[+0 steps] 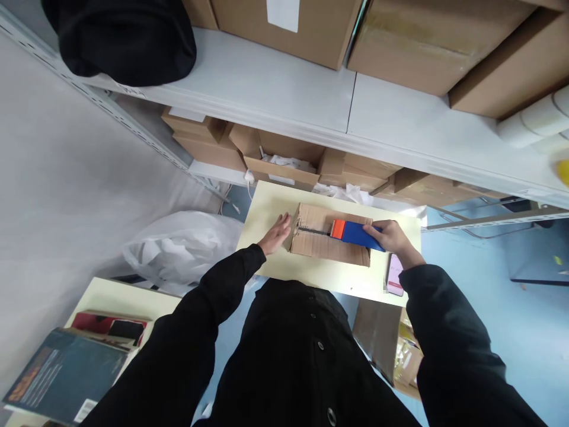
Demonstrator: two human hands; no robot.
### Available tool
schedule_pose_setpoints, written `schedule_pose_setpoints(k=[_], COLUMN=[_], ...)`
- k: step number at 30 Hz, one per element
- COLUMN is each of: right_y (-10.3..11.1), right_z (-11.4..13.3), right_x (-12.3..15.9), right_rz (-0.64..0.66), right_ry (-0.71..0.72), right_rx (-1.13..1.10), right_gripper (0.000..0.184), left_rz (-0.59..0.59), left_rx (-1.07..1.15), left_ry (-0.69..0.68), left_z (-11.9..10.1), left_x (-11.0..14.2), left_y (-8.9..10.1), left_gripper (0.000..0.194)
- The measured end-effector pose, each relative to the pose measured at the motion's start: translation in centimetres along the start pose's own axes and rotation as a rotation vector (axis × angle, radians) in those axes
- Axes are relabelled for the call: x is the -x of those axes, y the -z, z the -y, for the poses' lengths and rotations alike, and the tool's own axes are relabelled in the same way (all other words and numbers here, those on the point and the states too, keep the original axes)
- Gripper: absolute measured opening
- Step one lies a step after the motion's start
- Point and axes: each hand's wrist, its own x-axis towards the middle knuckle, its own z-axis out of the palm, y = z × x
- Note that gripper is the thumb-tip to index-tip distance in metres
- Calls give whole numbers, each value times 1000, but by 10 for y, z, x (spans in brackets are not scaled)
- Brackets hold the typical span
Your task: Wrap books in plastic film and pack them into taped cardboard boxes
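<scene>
A brown cardboard box (320, 252) lies on a small pale-yellow table in front of me. My left hand (276, 233) rests at the box's left end, fingers stretched out, holding nothing. In my right hand (388, 235) is a flat blue tool with an orange end (355, 233), gripped by its right end and lying along the top of the box. From the orange end a thin dark strip runs left along the box's middle seam; I cannot tell if it is a blade or a gap. The tool's exact kind is unclear.
A phone (395, 274) lies at the table's right side. Behind the table (275, 196) stands a grey shelf (275, 77) with cardboard boxes and a black bag (128, 41). White plastic bags (186, 246) and a stand with books (66, 373) are at the left.
</scene>
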Motion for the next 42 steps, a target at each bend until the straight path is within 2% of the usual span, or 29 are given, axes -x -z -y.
schedule_pose_setpoints(k=[4, 6, 9, 12, 14, 16, 18, 21, 23, 31, 36, 42], right_y=[0, 0, -1, -2, -2, -2, -2, -2, -1, 4, 17, 49], right_z=[1, 0, -2, -3, -3, -2, -1, -2, -3, -10, -16, -56], right_x=[1, 2, 1, 1, 1, 1, 2, 2, 2, -3, -2, 15], right_rz=[-3, -5, -13, -19, -24, -23, -16, -5, 8, 74, 128, 133], right_ry=[11, 12, 13, 8, 12, 19, 28, 40, 42, 53, 54, 1], right_rx=[-7, -13, -16, -33, -51, -65, -73, -74, -72, 8, 63, 46], right_gripper=[59, 59, 59, 59, 59, 58, 57, 55, 55, 55, 58, 62], left_rz=[221, 281, 255, 170, 157, 171, 182, 168, 148, 153, 159, 174], left_rx=[-158, -251, -421, -619, -713, -777, -819, -855, -867, -866, -850, -879], left_ry=[44, 95, 68, -138, -242, -307, -337, -337, -332, -273, -255, -231], left_z=[-7, -8, -20, -51, -74, -91, -98, -95, -89, -82, -84, -87], left_x=[10, 15, 18, 10, 0, -11, -22, -32, -35, -33, -32, -31], left_y=[-7, -1, 24, 47, 48, 37, 22, 3, -2, -1, -1, 0], left_gripper=[72, 77, 105, 143, 151, 152, 151, 147, 145, 145, 144, 142])
